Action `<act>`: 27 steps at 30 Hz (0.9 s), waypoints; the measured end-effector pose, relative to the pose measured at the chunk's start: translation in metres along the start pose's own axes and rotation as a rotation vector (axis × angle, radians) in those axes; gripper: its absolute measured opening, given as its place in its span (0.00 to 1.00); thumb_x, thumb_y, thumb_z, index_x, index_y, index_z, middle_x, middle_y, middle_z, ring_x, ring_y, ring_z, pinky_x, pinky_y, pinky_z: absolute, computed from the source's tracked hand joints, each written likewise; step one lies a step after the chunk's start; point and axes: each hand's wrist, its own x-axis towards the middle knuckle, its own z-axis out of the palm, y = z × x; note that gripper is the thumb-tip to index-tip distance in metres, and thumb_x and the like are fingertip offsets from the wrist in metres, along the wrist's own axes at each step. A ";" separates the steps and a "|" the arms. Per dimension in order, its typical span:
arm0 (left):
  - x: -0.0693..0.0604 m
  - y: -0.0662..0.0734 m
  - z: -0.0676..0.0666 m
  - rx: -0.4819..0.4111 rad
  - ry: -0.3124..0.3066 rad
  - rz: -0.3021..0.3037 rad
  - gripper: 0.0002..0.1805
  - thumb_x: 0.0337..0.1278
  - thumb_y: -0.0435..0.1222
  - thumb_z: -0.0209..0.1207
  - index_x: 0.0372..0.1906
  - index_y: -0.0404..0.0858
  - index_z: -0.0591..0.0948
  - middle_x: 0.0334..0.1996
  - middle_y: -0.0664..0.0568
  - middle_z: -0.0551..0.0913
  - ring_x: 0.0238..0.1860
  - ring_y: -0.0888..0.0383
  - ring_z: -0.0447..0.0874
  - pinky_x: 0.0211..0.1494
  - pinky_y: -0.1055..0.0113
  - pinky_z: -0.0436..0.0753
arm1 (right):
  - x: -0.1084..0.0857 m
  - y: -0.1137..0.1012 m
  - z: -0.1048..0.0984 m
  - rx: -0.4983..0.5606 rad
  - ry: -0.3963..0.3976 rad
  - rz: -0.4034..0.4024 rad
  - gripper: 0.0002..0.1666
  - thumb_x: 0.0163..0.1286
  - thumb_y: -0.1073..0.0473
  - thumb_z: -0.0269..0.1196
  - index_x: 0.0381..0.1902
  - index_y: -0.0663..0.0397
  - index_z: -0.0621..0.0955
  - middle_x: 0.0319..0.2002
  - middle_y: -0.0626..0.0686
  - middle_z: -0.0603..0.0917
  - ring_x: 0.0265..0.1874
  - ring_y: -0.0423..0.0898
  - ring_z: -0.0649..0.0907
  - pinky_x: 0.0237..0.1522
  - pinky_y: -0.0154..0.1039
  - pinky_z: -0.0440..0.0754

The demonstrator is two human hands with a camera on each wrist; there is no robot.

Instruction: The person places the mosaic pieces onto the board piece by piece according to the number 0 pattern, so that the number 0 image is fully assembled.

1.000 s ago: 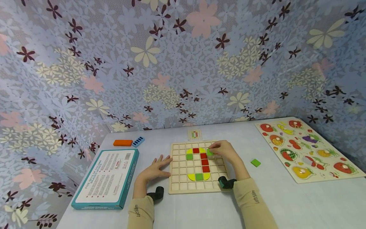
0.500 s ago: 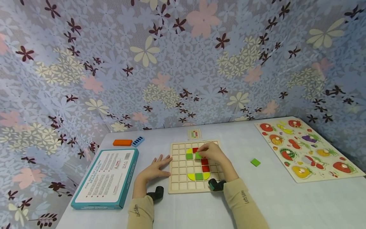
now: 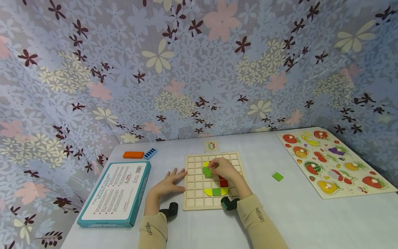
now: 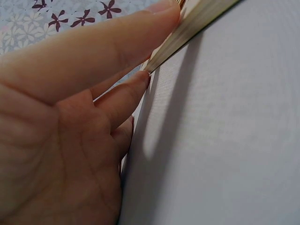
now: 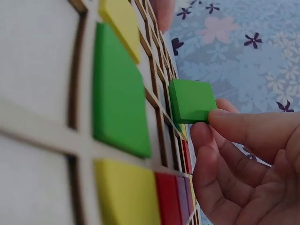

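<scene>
A wooden grid board [image 3: 194, 186] lies in the middle of the table. My right hand [image 3: 224, 168] pinches a green square tile [image 5: 194, 101] between thumb and fingers, above the board's upper middle. In the right wrist view that tile is tilted. Red tiles [image 3: 223, 182], yellow rounded tiles [image 3: 207, 192] and another green tile [image 3: 216, 192] sit in the grid cells; the right hand hides some. With fingers spread, my left hand [image 3: 169, 185] touches the board's left side. In the left wrist view, thumb and fingertips meet the board's edge [image 4: 187, 28].
A loose green tile [image 3: 278, 176] lies right of the board. Behind it is a small pattern card [image 3: 212, 146]. To the left are a teal box [image 3: 113, 195], an orange block [image 3: 133, 155] and a blue piece [image 3: 150, 154]. At right lies a fruit puzzle board [image 3: 337, 162].
My right hand has carried the green tile leftward across the board, from the right of the red column to near the green tile at upper left. The left hand stays in place.
</scene>
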 end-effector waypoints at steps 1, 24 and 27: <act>0.000 0.000 0.000 0.000 -0.001 -0.001 0.41 0.44 0.38 0.67 0.67 0.41 0.65 0.71 0.49 0.54 0.72 0.44 0.31 0.71 0.43 0.32 | 0.000 0.000 0.001 -0.002 -0.001 0.002 0.08 0.58 0.70 0.61 0.36 0.60 0.82 0.31 0.51 0.81 0.31 0.43 0.77 0.31 0.34 0.78; 0.000 0.001 0.000 -0.002 0.009 -0.014 0.41 0.43 0.38 0.67 0.67 0.41 0.65 0.71 0.50 0.54 0.72 0.44 0.31 0.70 0.42 0.33 | -0.002 -0.005 0.010 -0.038 0.002 0.031 0.04 0.57 0.69 0.64 0.30 0.57 0.83 0.30 0.50 0.81 0.32 0.44 0.78 0.35 0.37 0.78; 0.001 0.000 0.000 -0.004 0.008 -0.019 0.41 0.43 0.38 0.67 0.67 0.41 0.65 0.71 0.50 0.54 0.72 0.44 0.31 0.70 0.41 0.33 | -0.002 -0.004 0.011 -0.056 -0.002 0.023 0.04 0.56 0.69 0.64 0.29 0.56 0.83 0.30 0.50 0.81 0.32 0.43 0.78 0.37 0.38 0.78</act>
